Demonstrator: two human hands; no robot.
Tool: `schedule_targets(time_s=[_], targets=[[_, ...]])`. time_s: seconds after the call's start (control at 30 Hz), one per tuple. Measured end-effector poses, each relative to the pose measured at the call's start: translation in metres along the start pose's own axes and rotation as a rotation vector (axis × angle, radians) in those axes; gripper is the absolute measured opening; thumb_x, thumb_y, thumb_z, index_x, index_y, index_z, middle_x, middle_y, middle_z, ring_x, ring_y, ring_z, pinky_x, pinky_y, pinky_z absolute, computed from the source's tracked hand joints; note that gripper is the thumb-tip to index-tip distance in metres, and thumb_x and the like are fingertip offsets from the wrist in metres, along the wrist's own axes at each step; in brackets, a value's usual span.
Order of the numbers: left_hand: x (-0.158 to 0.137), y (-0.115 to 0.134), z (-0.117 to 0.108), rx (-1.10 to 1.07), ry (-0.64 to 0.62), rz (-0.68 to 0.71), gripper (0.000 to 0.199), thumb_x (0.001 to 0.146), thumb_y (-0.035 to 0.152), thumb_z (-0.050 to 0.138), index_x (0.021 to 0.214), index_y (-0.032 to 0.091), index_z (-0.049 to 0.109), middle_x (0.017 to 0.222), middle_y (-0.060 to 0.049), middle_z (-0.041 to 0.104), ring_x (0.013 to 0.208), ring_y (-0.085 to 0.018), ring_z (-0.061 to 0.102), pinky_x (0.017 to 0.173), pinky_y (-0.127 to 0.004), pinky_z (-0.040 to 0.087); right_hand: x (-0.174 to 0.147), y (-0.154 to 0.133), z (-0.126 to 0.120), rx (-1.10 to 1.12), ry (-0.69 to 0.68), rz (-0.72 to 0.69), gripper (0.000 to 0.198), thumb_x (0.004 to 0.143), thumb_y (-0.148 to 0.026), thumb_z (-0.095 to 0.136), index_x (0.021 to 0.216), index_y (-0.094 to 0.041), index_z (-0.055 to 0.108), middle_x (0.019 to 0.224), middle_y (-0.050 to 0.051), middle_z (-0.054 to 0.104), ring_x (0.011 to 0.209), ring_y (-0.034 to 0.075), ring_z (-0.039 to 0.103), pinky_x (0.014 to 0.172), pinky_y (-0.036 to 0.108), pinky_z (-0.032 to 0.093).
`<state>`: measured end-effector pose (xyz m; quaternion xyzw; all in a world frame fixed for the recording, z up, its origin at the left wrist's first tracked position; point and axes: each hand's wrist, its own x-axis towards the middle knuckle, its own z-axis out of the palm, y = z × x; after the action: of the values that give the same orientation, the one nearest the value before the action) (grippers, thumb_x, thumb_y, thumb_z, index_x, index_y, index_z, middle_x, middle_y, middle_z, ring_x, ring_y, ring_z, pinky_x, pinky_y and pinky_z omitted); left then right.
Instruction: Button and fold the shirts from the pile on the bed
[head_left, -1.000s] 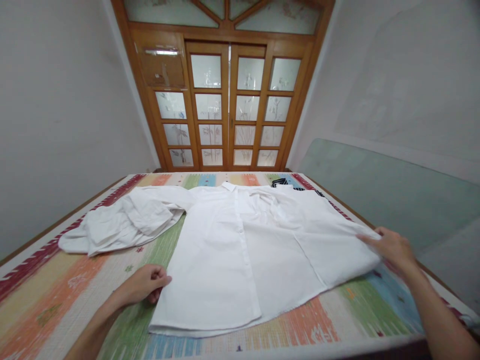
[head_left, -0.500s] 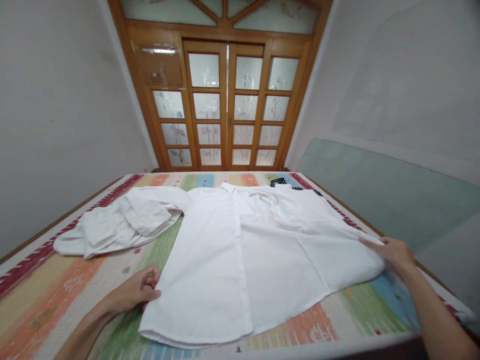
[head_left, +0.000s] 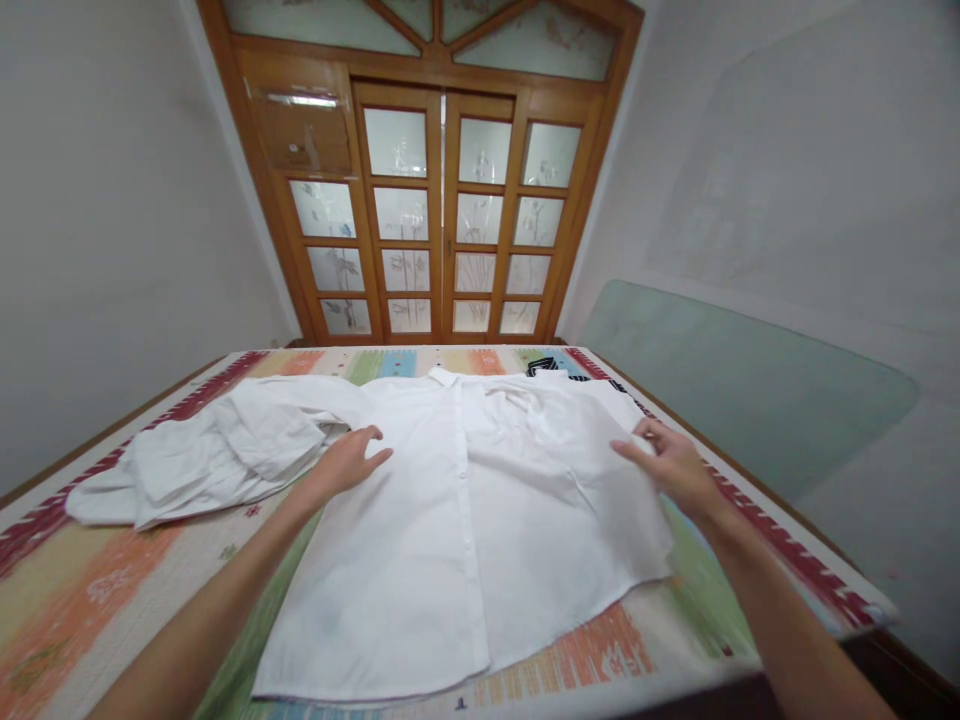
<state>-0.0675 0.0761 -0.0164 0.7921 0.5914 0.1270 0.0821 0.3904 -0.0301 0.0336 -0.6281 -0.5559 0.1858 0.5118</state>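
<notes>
A white button-up shirt (head_left: 401,560) lies spread out, its collar away from me and its hem toward me, with the button strip running down the middle. My right hand (head_left: 671,465) grips the shirt's right side, where the cloth is slightly raised and creased. Over the shirt's left side, near the armpit, is my left hand (head_left: 351,460); its thumb and index finger are apart and no cloth shows between them. Left of that hand, the shirt's left sleeve lies bunched beside a rumpled heap of white cloth (head_left: 202,455); where they meet is unclear.
A colourful striped cloth (head_left: 105,580) covers the flat surface under the shirt. Black-and-white striped fabric (head_left: 541,367) shows past the shirt's far right edge. A pale green panel (head_left: 735,390) leans along the right wall. Wooden glass-paned doors (head_left: 442,210) stand at the back.
My left hand has moved from the shirt's lower left edge up to the armpit area. My right hand has moved inward and away from me, drawing the shirt's right side in.
</notes>
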Motion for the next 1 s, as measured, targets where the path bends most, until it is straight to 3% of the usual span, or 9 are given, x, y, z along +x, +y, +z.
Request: schedule_targets(time_s=[0.13,0.2,0.3,0.47,0.6,0.73,0.9,1.0], targets=[[0.067,0.004,0.026,0.115,-0.046,0.001,0.055,0.089,0.044,0.040,0.132,0.010,0.048,0.139,-0.018,0.053,0.129,-0.029,0.048,0.107,-0.039,0.034,-0.045,-0.019,0.069,-0.198,-0.493,-0.290,0.016,0.079,-0.033,0.060,0.073,-0.020,0.053,0.066,-0.004,0.053,0.060,0.012,0.044,0.061,0.023,0.035],[0.092,0.001,0.037,0.151,-0.103,0.024,0.059,0.091,0.042,0.038,0.138,0.007,0.042,0.148,-0.018,0.043,0.138,-0.028,0.038,0.113,-0.039,0.027,-0.070,-0.015,0.098,-0.304,-0.718,-0.389,0.008,0.078,-0.026,0.057,0.081,-0.020,0.056,0.074,-0.001,0.058,0.067,0.014,0.049,0.067,0.024,0.037],[0.115,-0.008,0.052,0.176,-0.201,0.011,0.062,0.094,0.042,0.030,0.145,0.006,0.034,0.153,-0.019,0.033,0.143,-0.029,0.028,0.115,-0.043,0.022,-0.100,0.001,0.126,-0.452,-1.003,-0.457,0.018,0.074,-0.021,0.058,0.092,-0.020,0.059,0.076,0.001,0.060,0.070,0.016,0.052,0.067,0.025,0.037],[0.124,-0.023,0.069,0.209,-0.206,-0.103,0.066,0.096,0.049,0.020,0.150,0.013,0.029,0.157,-0.016,0.023,0.145,-0.036,0.018,0.113,-0.056,0.020,-0.116,0.023,0.137,-0.355,-1.056,-0.334,0.024,0.064,-0.020,0.061,0.088,-0.020,0.059,0.077,-0.001,0.060,0.072,0.016,0.052,0.066,0.023,0.036],[0.126,-0.037,0.074,0.201,-0.159,-0.164,0.069,0.095,0.055,0.017,0.152,0.017,0.026,0.160,-0.009,0.018,0.146,-0.035,0.014,0.116,-0.054,0.014,-0.114,0.038,0.131,-0.161,-1.080,-0.125,0.021,0.057,-0.016,0.063,0.077,-0.018,0.058,0.069,-0.004,0.055,0.064,0.012,0.048,0.061,0.020,0.036],[0.133,-0.045,0.073,0.175,-0.129,-0.178,0.068,0.095,0.056,0.017,0.151,0.021,0.028,0.160,-0.007,0.019,0.146,-0.035,0.014,0.116,-0.054,0.013,-0.115,0.050,0.123,-0.131,-1.119,0.010,0.022,0.053,-0.014,0.064,0.074,-0.017,0.059,0.060,-0.008,0.049,0.056,0.009,0.043,0.052,0.018,0.032],[0.153,-0.029,0.068,0.199,-0.115,-0.244,0.064,0.093,0.048,0.030,0.145,0.014,0.039,0.155,-0.015,0.032,0.142,-0.042,0.022,0.112,-0.062,0.019,-0.116,0.048,0.119,-0.129,-1.135,0.027,0.022,0.055,-0.016,0.065,0.077,-0.017,0.062,0.062,-0.008,0.052,0.056,0.008,0.044,0.052,0.017,0.031],[0.168,-0.004,0.072,0.187,-0.011,-0.087,0.059,0.094,0.040,0.030,0.143,0.009,0.041,0.152,-0.017,0.037,0.144,-0.037,0.022,0.114,-0.055,0.021,-0.114,0.044,0.120,-0.123,-1.135,0.040,0.022,0.056,-0.017,0.066,0.077,-0.016,0.064,0.066,-0.006,0.056,0.060,0.009,0.048,0.057,0.017,0.035]])
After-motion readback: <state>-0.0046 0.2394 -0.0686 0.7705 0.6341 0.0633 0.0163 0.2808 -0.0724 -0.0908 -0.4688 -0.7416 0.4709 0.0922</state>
